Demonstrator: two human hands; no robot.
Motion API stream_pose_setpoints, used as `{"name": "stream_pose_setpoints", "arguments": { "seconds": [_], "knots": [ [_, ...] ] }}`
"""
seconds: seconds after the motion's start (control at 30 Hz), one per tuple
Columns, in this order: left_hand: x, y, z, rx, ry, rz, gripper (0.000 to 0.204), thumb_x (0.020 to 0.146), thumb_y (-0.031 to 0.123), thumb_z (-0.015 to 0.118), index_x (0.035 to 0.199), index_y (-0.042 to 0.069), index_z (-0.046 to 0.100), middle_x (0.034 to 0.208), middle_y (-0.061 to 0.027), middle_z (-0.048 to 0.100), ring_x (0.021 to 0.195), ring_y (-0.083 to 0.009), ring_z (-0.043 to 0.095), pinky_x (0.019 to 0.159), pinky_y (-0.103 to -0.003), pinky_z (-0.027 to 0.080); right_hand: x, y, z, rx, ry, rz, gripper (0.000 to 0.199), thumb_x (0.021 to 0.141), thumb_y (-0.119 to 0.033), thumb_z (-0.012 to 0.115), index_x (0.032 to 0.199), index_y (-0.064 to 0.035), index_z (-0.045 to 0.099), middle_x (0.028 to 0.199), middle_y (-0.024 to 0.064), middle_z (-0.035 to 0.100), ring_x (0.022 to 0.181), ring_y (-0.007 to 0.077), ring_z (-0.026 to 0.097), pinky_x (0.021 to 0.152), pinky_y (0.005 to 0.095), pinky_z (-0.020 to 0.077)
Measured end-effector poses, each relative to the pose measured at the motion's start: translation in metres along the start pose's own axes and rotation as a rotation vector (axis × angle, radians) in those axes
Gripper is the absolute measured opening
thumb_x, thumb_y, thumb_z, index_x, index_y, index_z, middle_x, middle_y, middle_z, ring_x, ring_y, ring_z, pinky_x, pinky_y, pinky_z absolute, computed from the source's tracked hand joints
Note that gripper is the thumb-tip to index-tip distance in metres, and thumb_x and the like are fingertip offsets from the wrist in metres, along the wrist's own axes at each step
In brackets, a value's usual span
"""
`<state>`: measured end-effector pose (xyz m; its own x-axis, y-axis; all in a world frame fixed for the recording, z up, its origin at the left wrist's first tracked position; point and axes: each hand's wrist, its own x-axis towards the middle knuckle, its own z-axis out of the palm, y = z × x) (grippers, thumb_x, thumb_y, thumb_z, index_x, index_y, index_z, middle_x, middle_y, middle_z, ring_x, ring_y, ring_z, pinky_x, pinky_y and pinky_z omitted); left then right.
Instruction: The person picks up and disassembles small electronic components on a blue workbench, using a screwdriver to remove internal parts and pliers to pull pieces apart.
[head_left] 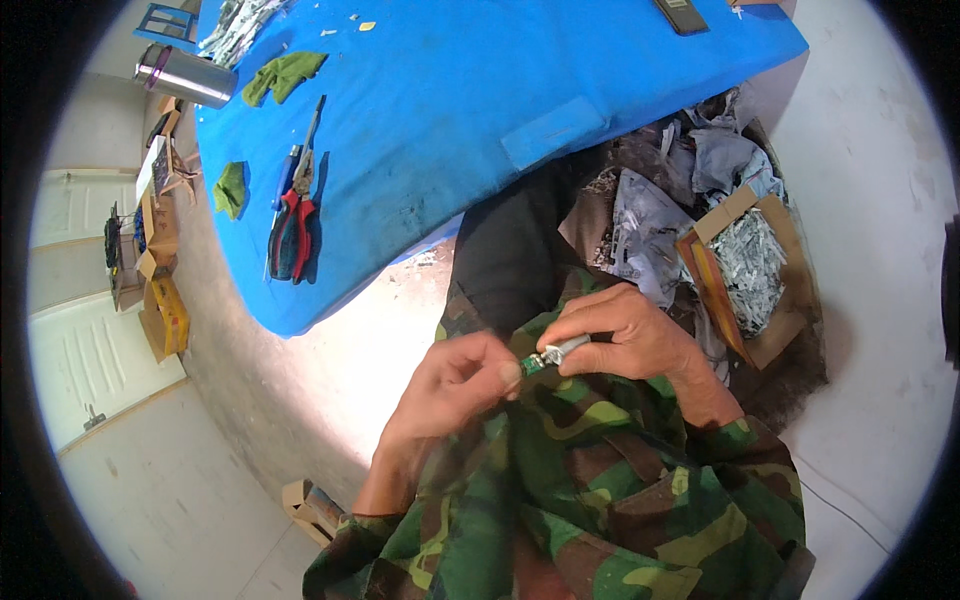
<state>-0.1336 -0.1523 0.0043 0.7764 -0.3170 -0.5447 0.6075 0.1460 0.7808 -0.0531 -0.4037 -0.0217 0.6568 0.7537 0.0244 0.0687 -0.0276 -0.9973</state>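
Over my lap, my left hand (pixel 448 388) pinches a small green circuit board (pixel 531 365) between thumb and fingers. My right hand (pixel 632 335) closes on a small white-and-silver part (pixel 567 348) with thumb and forefinger. Shiny metal bits show where the two pieces meet. Whether they are joined or only touching, I cannot tell. My fingertips cover much of both pieces. On the table lie pliers (pixel 291 225) with red-and-black handles and a blue-handled screwdriver (pixel 285 180) beside them.
A blue-covered table (pixel 420 110) stands ahead, with green cloths (pixel 284 77), a metal cup (pixel 187 76) and a dark phone (pixel 682 14) on it. At right, a cardboard box (pixel 790 335) holds many pale strips, near grey bags (pixel 645 235). More boxes (pixel 165 315) line the left wall.
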Motion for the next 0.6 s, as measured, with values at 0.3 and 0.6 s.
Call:
{"name": "stream_pose_setpoints", "arguments": {
  "seconds": [0.3, 0.6],
  "knots": [
    [0.011, -0.007, 0.005, 0.73, 0.2, 0.245, 0.016, 0.097, 0.014, 0.068, 0.092, -0.001, 0.069, 0.075, -0.0015, 0.067, 0.063, -0.0094, 0.056, 0.055, -0.027, 0.043, -0.003, -0.022, 0.024, -0.724, 0.13, -0.105, 0.018, 0.085, -0.021, 0.074, 0.093, -0.0078, 0.064, 0.076, 0.0078, 0.06, 0.073, 0.0304, 0.066, 0.063, 0.0419, 0.0499],
    [-0.006, 0.005, -0.005, -0.018, -0.039, -0.008, 0.017, 0.099, 0.017, 0.067, 0.091, 0.002, 0.068, 0.077, 0.003, 0.065, 0.061, -0.0072, 0.054, 0.053, -0.023, 0.04, 0.001, 0.006, 0.008, 0.132, 0.058, -0.068, 0.028, 0.081, -0.013, 0.084, 0.105, -0.0001, 0.075, 0.09, 0.0104, 0.074, 0.074, 0.0209, 0.071, 0.063, 0.032, 0.0522]
  ]
}}
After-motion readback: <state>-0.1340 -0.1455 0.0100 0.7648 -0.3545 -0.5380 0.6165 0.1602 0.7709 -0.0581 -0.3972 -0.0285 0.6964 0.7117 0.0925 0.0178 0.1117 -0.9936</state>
